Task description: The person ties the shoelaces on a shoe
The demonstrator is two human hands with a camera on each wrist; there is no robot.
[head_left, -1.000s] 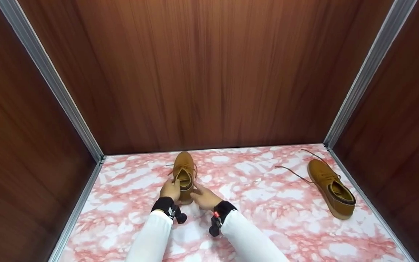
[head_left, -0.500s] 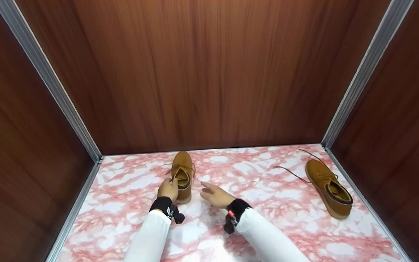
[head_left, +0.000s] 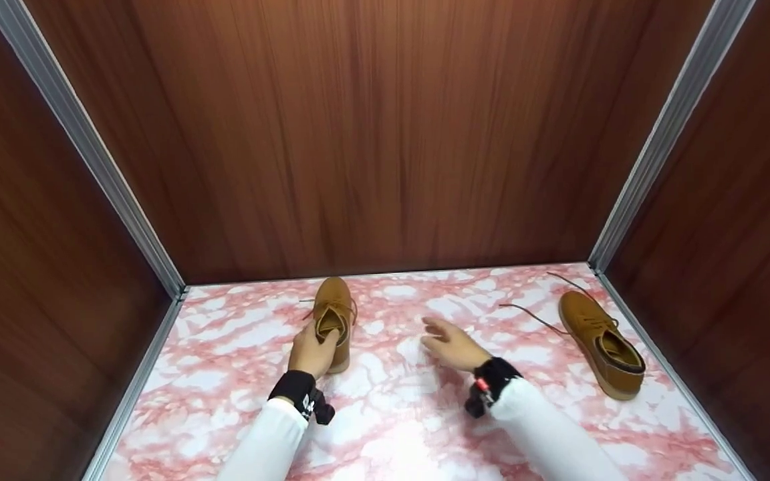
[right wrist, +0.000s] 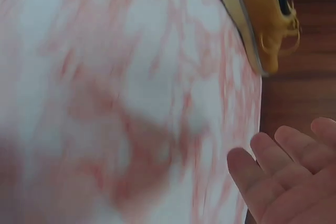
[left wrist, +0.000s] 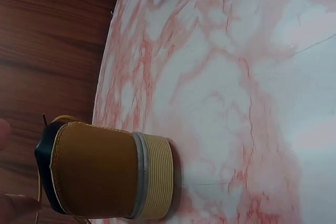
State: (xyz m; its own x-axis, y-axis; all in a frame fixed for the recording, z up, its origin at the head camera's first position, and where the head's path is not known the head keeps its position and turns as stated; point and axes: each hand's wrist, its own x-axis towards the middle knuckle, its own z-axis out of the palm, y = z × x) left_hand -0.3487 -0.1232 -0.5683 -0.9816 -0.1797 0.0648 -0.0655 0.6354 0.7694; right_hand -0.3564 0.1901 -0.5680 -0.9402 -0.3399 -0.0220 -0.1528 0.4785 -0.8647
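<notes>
Your left hand (head_left: 313,353) grips the heel of the tan suede lace-up shoe with a ribbed cream sole (head_left: 331,321), thumb hooked into its opening; the shoe stands on the pink-and-white marbled surface (head_left: 385,427), running straight away from that hand, toe toward the brown wood-grain back wall (head_left: 371,133). To the right, your right hand (head_left: 450,344) hovers open just above the surface, fingers straight and spread, holding nothing. The second tan suede shoe with loose laces (head_left: 602,344) lies well apart to the right of that hand, near the right wall, its long axis slanted, toe to the far corner and heel toward you. Your right hand is clearly the nearer one to it; the heel end looks the closest part to reach
</notes>
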